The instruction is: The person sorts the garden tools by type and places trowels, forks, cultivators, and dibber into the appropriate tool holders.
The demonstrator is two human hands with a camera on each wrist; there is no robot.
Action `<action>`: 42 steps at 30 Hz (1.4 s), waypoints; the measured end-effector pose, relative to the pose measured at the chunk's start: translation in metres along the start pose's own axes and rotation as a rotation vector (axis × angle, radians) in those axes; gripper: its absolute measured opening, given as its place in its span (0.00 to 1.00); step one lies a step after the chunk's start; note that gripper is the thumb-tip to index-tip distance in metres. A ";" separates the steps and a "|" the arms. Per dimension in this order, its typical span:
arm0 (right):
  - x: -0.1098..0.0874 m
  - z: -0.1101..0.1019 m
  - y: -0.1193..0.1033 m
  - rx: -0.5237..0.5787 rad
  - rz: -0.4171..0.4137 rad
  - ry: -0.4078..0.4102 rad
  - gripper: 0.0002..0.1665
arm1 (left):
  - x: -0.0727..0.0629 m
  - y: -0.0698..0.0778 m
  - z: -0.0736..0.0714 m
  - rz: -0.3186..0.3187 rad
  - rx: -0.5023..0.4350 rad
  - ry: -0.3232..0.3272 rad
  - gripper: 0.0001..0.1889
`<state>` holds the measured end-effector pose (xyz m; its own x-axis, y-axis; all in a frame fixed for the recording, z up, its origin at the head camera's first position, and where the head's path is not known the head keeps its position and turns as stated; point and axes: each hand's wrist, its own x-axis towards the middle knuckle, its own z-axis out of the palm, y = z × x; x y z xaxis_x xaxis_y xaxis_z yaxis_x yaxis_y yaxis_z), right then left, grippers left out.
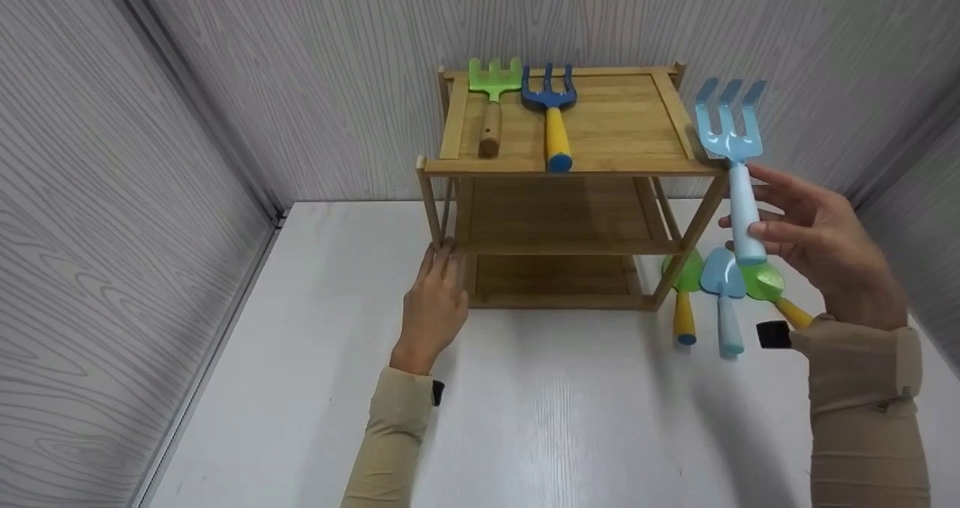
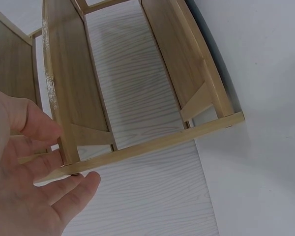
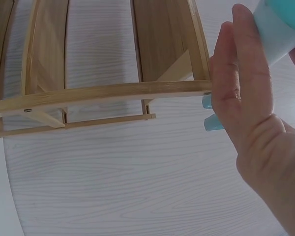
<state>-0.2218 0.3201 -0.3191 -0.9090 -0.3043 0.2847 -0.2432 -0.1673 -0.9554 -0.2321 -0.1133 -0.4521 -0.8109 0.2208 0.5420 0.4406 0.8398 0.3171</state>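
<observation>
One glossy light-blue 3-prong fork (image 1: pixel 741 200): your R hand (image 1: pixel 829 234) grips it nr the 3-tier wooden rack (image 1: pixel 622 125), your L hand (image 1: pixel 435 305) grips the rack's L post (image 1: pixel 428 204). 2 green/navy forks (image 1: pixel 551 101) atop, 3 rounded green/blue trowels (image 1: pixel 723 274) nr base.

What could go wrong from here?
1. The light blue fork in the right hand might knock the wooden rack; its tines appear close to the top's right edge.
2. A bump might shift the dark blue fork, whose yellow handle reaches the rack's front rail.
3. If the right hand's grip slips, the light blue fork could drop toward the trowels on the table.
</observation>
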 end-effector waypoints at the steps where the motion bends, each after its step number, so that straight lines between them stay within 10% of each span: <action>1: 0.001 0.001 0.000 0.004 0.003 0.000 0.38 | 0.000 0.000 0.000 -0.001 0.000 -0.001 0.27; 42: 0.076 0.048 -0.029 0.117 0.225 -0.038 0.38 | 0.001 -0.001 0.000 0.000 0.003 -0.012 0.27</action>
<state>-0.2680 0.2571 -0.2664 -0.9221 -0.3804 0.0705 0.0069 -0.1983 -0.9801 -0.2331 -0.1142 -0.4520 -0.8154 0.2269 0.5325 0.4396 0.8412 0.3147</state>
